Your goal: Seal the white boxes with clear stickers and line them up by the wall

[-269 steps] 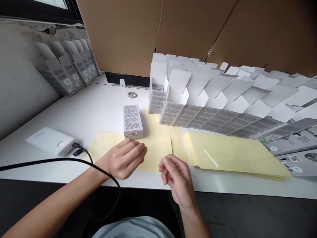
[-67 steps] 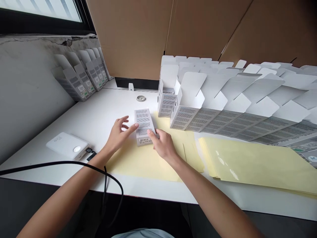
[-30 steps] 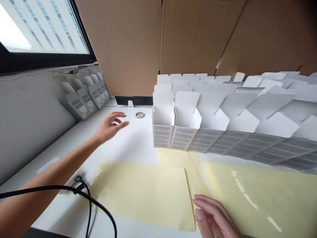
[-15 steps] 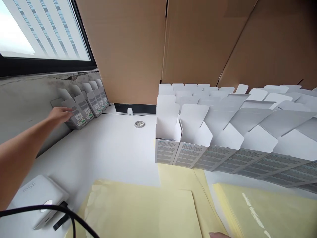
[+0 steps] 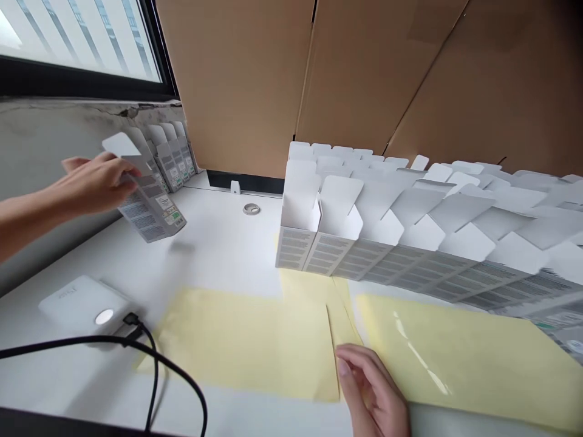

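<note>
My left hand (image 5: 98, 182) grips a small grey printed carton (image 5: 157, 209) near its top. The carton is tilted above the table, its white top flap raised. Beside it, several similar cartons (image 5: 175, 158) stand against the wall with their flaps up. My right hand (image 5: 376, 391) is loosely curled at the right edge of a pale yellow sheet (image 5: 237, 340), with nothing visible in its fingers. To its right lies a stack of yellow sheets (image 5: 460, 358) with a shiny streak on top.
Rows of open-topped white and grey cartons (image 5: 337, 249) fill the right side. A white device (image 5: 86, 303) with black cables (image 5: 155, 376) sits at the left. Behind the table (image 5: 214, 243) stand large cardboard panels (image 5: 241, 85). A round grommet (image 5: 251, 209) lies near the back edge.
My left hand has lifted a carton from the wall group and brought it rightward over the table. My right hand has come further into view. The camera view has shifted.
</note>
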`<state>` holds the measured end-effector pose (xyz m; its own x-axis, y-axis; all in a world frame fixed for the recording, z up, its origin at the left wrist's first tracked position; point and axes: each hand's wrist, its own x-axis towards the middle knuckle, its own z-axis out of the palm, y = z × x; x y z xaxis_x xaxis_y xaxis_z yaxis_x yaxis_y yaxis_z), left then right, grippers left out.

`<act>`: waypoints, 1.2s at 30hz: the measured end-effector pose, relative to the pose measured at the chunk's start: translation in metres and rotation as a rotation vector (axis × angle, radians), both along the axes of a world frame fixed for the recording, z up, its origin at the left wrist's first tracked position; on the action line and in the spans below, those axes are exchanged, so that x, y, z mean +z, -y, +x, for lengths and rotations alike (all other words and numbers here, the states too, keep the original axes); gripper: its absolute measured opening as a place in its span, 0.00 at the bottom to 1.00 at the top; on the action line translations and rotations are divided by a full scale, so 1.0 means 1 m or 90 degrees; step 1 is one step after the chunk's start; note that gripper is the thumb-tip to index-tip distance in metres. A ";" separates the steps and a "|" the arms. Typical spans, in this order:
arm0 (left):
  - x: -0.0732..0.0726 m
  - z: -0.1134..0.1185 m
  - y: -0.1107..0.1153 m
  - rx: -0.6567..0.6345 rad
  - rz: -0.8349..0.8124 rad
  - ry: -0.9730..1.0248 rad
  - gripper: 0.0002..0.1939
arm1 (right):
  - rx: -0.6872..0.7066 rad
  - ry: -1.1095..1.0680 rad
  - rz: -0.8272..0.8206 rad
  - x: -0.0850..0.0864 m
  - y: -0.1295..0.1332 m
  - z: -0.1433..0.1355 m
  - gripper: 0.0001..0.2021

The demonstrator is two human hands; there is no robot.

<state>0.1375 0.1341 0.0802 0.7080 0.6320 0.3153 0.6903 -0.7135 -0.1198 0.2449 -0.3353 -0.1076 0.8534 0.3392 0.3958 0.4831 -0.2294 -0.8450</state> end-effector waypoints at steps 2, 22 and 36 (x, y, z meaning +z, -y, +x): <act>0.001 0.008 0.032 -0.067 -0.035 0.027 0.16 | 0.036 0.000 -0.028 0.005 0.000 -0.001 0.10; -0.084 0.136 0.118 -0.208 -0.336 -0.117 0.12 | 0.011 -0.241 0.124 0.001 0.011 -0.038 0.21; -0.148 -0.001 0.231 -0.732 -0.272 0.020 0.30 | 0.051 -0.308 0.128 0.019 0.003 -0.028 0.24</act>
<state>0.1362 -0.0967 -0.0683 0.9174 -0.2988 0.2629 -0.3686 -0.8869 0.2784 0.2168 -0.3386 -0.0890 0.9293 0.3683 0.0267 0.0359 -0.0181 -0.9992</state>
